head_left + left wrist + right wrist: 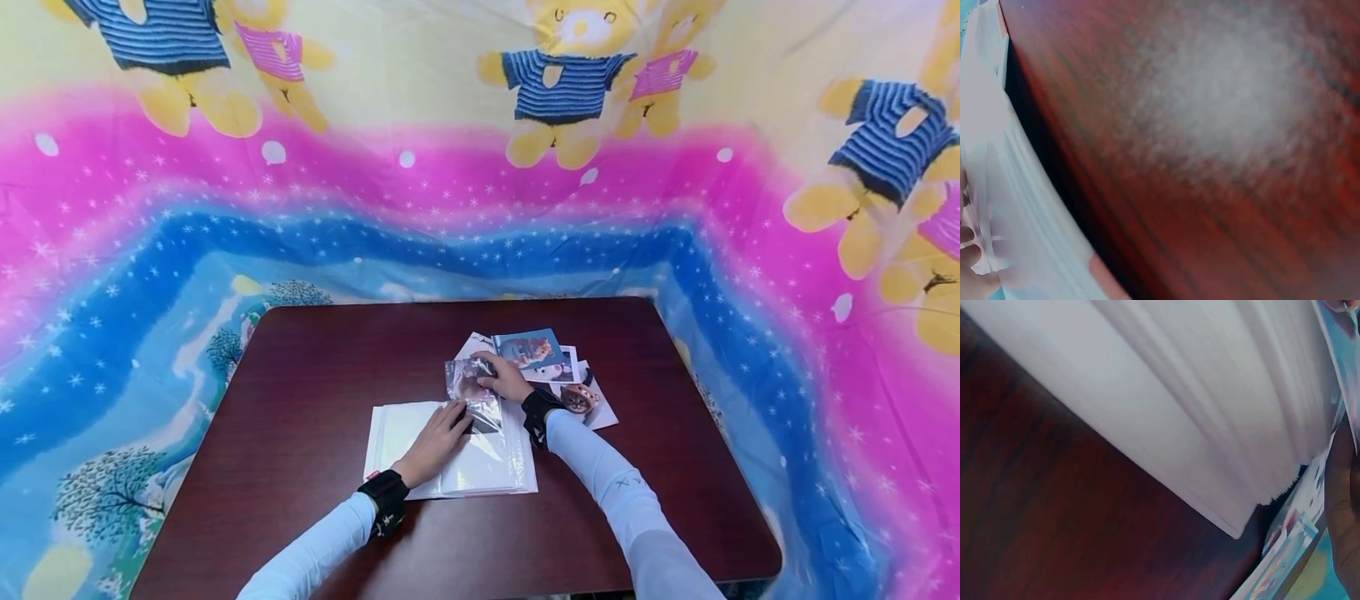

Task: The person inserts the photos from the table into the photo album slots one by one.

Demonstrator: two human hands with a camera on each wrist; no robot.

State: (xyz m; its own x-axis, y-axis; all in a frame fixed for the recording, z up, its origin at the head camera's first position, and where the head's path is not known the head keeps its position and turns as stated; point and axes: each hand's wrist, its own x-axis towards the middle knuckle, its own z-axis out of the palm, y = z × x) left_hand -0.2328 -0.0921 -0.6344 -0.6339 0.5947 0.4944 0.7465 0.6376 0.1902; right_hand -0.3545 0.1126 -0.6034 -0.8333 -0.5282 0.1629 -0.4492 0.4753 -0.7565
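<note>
An open photo album [480,467] with white pages and clear pockets lies on the table. My right hand [508,382] pinches a glossy photo [463,380] by its right side, at the top edge of the right-hand page. The photo's lower edge meets the clear pocket; how far it sits inside cannot be told. My left hand [437,443] rests across the album's middle, fingers extended to the pocket near the photo. Its fingers [967,259] show at the edge of the left wrist view. In the right wrist view, the album's page edges [1210,394] fill the upper part.
Several loose animal pictures overlap behind and right of the album, among them a blue-backed picture [551,337] and a picture with a brown animal face [581,398]. The dark wooden table [322,358] has rounded corners. A patterned cloth [450,192] hangs around it.
</note>
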